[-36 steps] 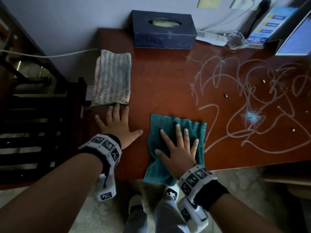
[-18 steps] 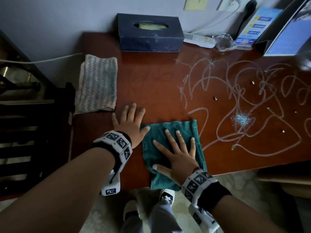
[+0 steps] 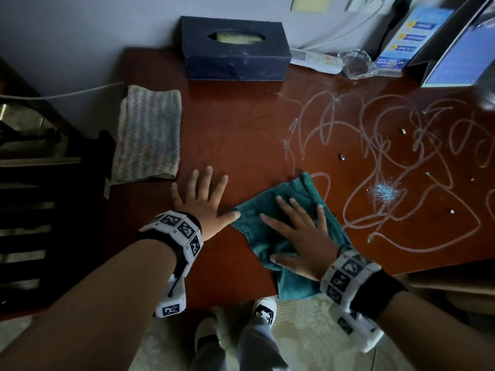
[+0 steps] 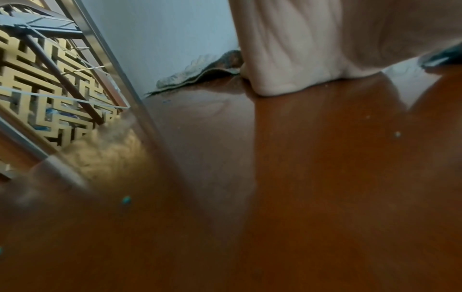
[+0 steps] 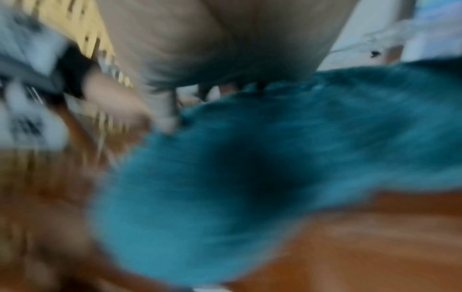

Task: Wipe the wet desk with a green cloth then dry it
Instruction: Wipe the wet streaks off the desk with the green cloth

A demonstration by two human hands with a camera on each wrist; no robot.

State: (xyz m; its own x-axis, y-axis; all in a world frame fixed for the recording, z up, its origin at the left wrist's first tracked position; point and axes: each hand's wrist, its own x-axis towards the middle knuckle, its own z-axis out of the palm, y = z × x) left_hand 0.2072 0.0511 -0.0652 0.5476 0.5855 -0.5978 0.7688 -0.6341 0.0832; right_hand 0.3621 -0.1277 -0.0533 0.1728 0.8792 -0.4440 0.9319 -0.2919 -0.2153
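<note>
A dark green cloth (image 3: 254, 223) lies on the reddish-brown desk (image 3: 241, 135) near its front edge, one corner hanging over the edge. My right hand (image 3: 297, 231) lies flat on it with fingers spread, pressing it down. My left hand (image 3: 203, 199) rests flat on the bare desk just left of the cloth, its thumb tip touching the cloth's left corner. Pale wet squiggles (image 3: 401, 156) cover the desk's right half, with a glittery blue patch (image 3: 384, 192). The right wrist view shows the green cloth (image 5: 275, 177) blurred under my palm.
A folded striped towel (image 3: 148, 135) lies at the desk's left edge. A dark tissue box (image 3: 235, 49) stands at the back. A remote (image 3: 316, 60), a glass piece (image 3: 357, 64), a leaflet (image 3: 407, 38) and a screen (image 3: 460, 57) stand at the back right. Small crumbs (image 3: 342, 157) dot the wet area.
My right hand has pushed the green cloth to the right and turned it, toward the wet squiggles. My left hand moved right along the desk and stays flat.
</note>
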